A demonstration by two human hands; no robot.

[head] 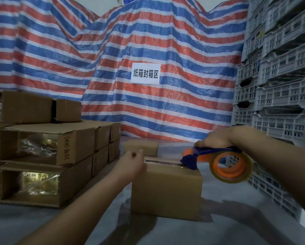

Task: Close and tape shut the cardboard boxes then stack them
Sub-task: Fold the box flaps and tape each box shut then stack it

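Plain brown box (166, 190), flaps closed; right grip (217, 138) grasping tape dispenser (219, 161)

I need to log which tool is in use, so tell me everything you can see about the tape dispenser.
The tape dispenser is a handheld plastic gun: dark blue frame and cutter head, orange hub carrying a roll of clear tape. The right hand grips its handle from above. Its blue head rests on the top right end of the cardboard box, with a strip of clear tape lying along the top seam towards the left hand.
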